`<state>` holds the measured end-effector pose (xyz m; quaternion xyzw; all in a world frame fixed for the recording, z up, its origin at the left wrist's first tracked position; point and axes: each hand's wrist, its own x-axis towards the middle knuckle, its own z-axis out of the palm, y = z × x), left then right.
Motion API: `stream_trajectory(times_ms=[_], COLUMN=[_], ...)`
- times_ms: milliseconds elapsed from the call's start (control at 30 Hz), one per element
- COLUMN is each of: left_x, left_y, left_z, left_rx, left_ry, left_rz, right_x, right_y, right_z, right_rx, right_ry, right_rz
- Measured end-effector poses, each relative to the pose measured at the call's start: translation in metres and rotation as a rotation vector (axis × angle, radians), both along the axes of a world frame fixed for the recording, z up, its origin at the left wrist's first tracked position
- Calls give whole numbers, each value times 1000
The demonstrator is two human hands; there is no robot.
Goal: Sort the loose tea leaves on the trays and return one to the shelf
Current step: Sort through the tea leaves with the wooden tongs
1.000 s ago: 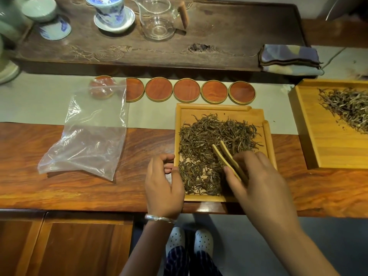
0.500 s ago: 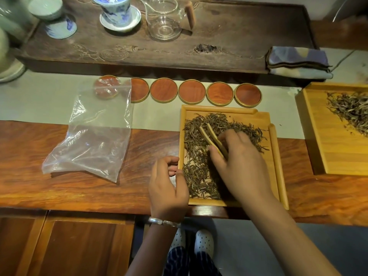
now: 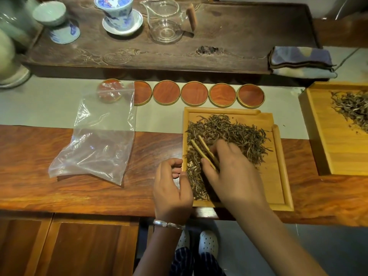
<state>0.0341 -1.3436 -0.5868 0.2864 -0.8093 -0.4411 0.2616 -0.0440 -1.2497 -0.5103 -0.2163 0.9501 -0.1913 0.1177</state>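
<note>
A light wooden tray (image 3: 278, 176) lies on the table's front edge, holding a heap of dark loose tea leaves (image 3: 235, 134). My right hand (image 3: 233, 174) hovers over the tray's left half and grips wooden tongs (image 3: 203, 152), whose tips point up-left into the leaves. My left hand (image 3: 171, 190) rests at the tray's left edge, fingers curled, thumb against the rim; whether it holds the rim is unclear. A second, larger wooden tray (image 3: 322, 140) with paler tea leaves (image 3: 352, 108) sits at the right.
A clear zip plastic bag (image 3: 97, 140) lies on the table to the left. A row of round wooden coasters (image 3: 194, 93) runs behind the tray. Further back, a dark tea board (image 3: 229, 42) carries a glass pitcher (image 3: 166, 20), a lidded cup (image 3: 118, 14) and a folded cloth (image 3: 300, 60).
My right hand with the tongs has swept up and left across the leaves, from the tray's middle front toward its left side. The left hand has stayed at the tray's left edge.
</note>
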Motion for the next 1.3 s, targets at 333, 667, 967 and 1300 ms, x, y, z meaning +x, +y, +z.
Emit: stream_trajectory(times_ms=[333, 667, 967, 1300], left_x=[1, 1, 1, 0], left_y=[1, 3, 2, 3], left_z=[0, 4, 4, 6], left_rx=[-7, -25, -14, -55], left_ry=[-30, -52, -46, -82], left_rz=[4, 8, 23, 15], right_x=[-12, -10, -3, 52], right_y=[63, 95, 93, 117], right_z=[4, 13, 1, 2], right_rx=[-52, 34, 26, -16], right_ry=[158, 143, 93, -25], right_rz=[-148, -166, -121, -99])
